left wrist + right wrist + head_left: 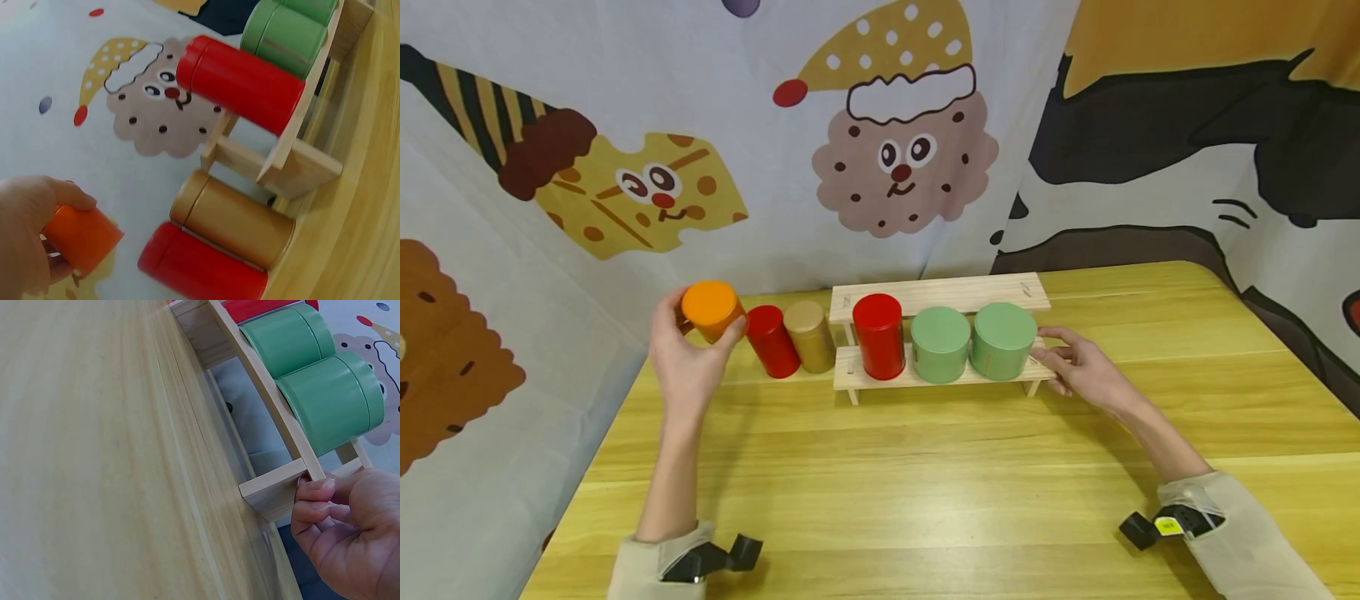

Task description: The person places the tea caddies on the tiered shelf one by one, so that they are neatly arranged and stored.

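Orange can (711, 304): held raised above the counter (865, 492), near its back left corner. The counter carries a two-tier wooden rack (936, 293) at the middle of its back edge. Upper tier bare; lower tier bears, from its right end leftward, a right green can (1003, 342), a left green can (940, 346) and a tall red can (880, 342). A second red can (772, 343) and a gold can (810, 342) stand upright on the counter, side by side, off the rack's left end; the gold can is nearer the rack.

Left hand (688, 367): thumb and fingers curled round the orange can. Right hand (1084, 372): thumb and fingertips pinching the right end of the lower tier.

Step in hand, as judged: carrying the orange can with the rack steadied. Advised: grip firm at the sides, base clear of neighbouring lids, rack held without lifting.

Orientation: lid up, base down; lid-to-base axis near upright, possibly leaning slightly. Fingers cover much of the side, so whether that axis is the longer cannot be told.
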A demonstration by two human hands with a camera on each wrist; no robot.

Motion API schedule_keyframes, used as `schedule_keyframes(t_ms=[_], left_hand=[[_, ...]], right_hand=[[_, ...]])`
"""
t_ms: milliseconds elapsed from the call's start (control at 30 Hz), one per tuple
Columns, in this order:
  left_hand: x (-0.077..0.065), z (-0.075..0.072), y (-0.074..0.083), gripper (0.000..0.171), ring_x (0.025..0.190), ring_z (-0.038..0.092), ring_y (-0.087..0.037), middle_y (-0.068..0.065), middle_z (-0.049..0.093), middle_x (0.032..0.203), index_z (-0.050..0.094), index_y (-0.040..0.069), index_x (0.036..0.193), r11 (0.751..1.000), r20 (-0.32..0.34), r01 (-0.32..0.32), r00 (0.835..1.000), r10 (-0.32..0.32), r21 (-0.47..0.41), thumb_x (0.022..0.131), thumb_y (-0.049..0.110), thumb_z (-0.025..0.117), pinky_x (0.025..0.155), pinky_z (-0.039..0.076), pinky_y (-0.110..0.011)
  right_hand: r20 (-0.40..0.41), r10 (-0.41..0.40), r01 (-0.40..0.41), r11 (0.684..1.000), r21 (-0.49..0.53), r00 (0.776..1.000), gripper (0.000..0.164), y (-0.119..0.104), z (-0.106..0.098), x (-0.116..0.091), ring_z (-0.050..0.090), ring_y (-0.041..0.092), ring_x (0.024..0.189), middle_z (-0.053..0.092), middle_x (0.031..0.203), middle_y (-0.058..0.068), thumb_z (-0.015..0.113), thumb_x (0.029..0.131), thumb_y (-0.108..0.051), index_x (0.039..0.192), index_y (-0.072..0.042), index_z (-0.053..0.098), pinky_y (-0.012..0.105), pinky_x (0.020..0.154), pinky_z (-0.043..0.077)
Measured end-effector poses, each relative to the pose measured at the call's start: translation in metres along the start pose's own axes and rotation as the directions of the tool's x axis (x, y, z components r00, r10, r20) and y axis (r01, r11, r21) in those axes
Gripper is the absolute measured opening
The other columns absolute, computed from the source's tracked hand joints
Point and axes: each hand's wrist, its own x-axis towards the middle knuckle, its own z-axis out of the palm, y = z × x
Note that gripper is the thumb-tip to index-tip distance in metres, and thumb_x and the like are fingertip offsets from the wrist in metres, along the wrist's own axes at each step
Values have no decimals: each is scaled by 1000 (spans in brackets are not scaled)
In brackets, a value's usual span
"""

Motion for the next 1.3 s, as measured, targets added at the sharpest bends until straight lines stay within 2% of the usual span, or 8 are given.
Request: schedule_keyframes(t_ms=[200, 400, 533, 900, 1067, 1300], left_hand=[[-5, 9, 14, 68, 115, 53, -24, -13, 56, 131, 48, -2, 140, 998, 23, -46, 999, 47, -39, 83, 9, 83, 102, 43, -38], [-5, 18, 27, 67, 111, 55, -20, -10, 58, 127, 51, -1, 138, 993, 2, -92, 996, 92, -71, 81, 10, 85, 99, 43, -27], [-4, 25, 34, 67, 110, 55, -18, -10, 59, 127, 51, -1, 138, 987, -1, -109, 994, 109, -119, 81, 9, 85, 98, 43, -26], [-7, 53, 56, 66, 108, 57, -18, -11, 62, 124, 54, -2, 135, 942, 28, -192, 978, 207, -275, 80, 14, 87, 94, 45, -29], [-9, 64, 70, 66, 106, 58, -18, -10, 63, 122, 55, -2, 133, 919, 23, -213, 972, 234, -331, 78, 13, 89, 93, 46, -32], [-15, 76, 86, 65, 106, 59, -19, -10, 64, 123, 56, -2, 132, 900, 24, -230, 966, 257, -371, 77, 10, 88, 94, 46, -35]], right_hand=[[-4, 1, -1, 1000, 0, 1000, 53, 1, -1, 0, 44, 12, 54, 49, 71, 8, 53, 107, -21, 148, 6, 33, 29, 49, 39], [-4, 0, 0, 1000, -1, 1000, 52, 1, -1, 0, 45, 12, 54, 50, 71, 8, 53, 107, -20, 147, 6, 34, 30, 49, 40], [-7, -2, 2, 1000, 0, 1000, 52, 2, -1, 0, 45, 12, 54, 50, 71, 8, 53, 106, -20, 147, 6, 34, 29, 49, 40], [-2, -3, 3, 1000, -5, 1000, 52, 2, -1, 0, 44, 13, 53, 49, 70, 8, 53, 107, -21, 147, 5, 34, 30, 49, 40], [-2, -1, 1, 1000, -1, 1000, 52, 1, -1, 0, 44, 12, 53, 50, 70, 8, 53, 107, -21, 148, 5, 34, 30, 49, 40], [-2, 9, -9, 1000, -5, 1000, 53, 1, -1, 0, 45, 13, 54, 50, 71, 9, 53, 107, -22, 148, 4, 34, 30, 50, 41]])
